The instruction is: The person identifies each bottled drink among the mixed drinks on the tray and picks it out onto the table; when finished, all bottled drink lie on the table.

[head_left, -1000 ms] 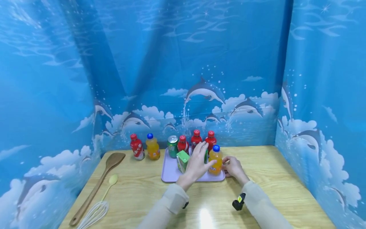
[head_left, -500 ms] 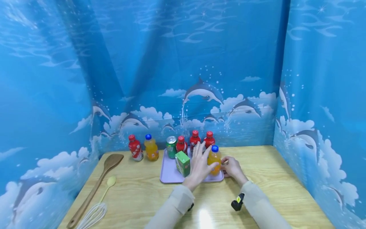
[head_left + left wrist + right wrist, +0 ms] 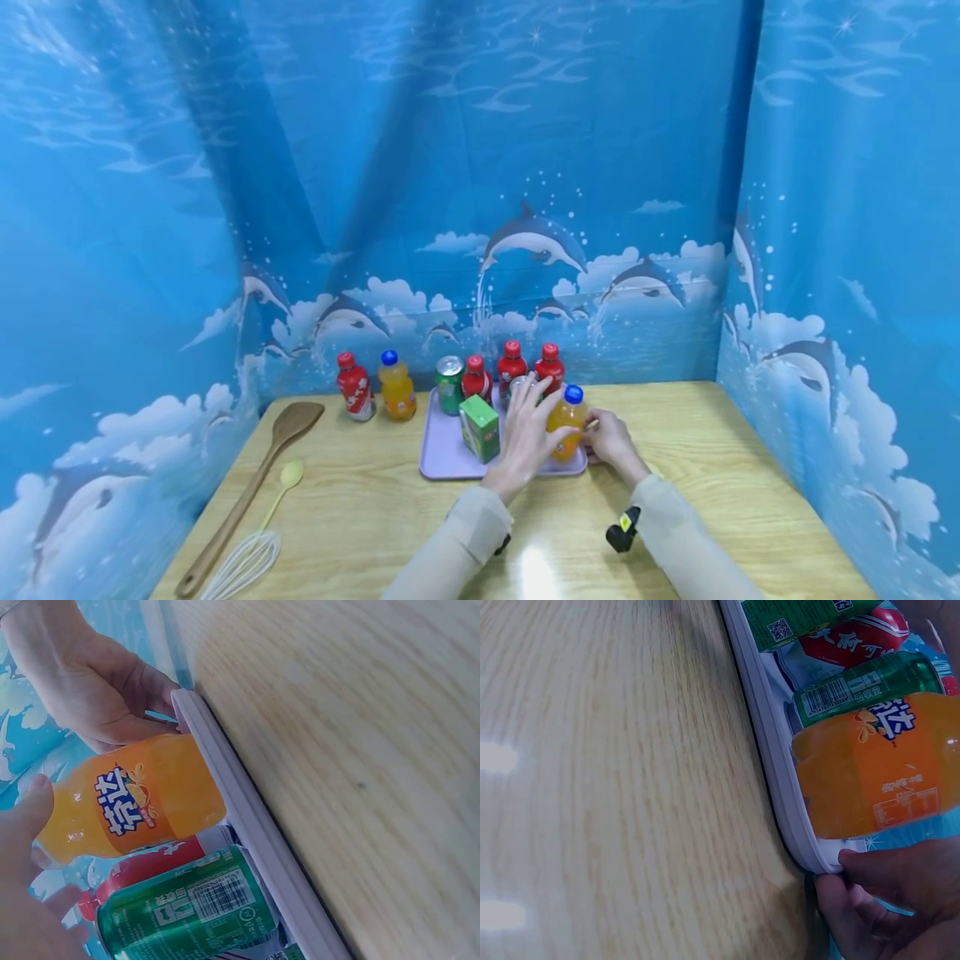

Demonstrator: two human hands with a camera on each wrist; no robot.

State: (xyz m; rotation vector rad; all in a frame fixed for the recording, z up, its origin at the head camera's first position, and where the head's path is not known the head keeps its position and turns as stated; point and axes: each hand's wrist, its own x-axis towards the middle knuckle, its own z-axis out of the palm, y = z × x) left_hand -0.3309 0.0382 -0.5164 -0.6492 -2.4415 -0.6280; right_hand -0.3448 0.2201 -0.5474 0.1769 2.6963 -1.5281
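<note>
A lilac tray (image 3: 442,471) bears several drinks. Near its right front corner an orange soda bottle (image 3: 567,425) with a blue cap leans to the right. My left hand (image 3: 522,442) reaches over the tray with its fingers spread; its thumb touches the bottle's upper part in the left wrist view. Beside the bottle stands a green can (image 3: 187,907), largely hidden by that hand in the head view. At the tray's right front corner, my right hand (image 3: 900,900) pinches the rim between thumb and fingers.
Also on the tray are a green drink carton (image 3: 480,429), a second green can (image 3: 450,386) and several red bottles (image 3: 476,379). To its left stand a red bottle (image 3: 356,387) and an orange bottle (image 3: 397,387). A wooden spatula (image 3: 258,483) and whisk (image 3: 247,562) lie far left.
The orange bottle by my left hand has tipped to the right over the last half second. Earlier, the left hand moved slightly right, uncovering the carton. The right hand stays at the tray corner.
</note>
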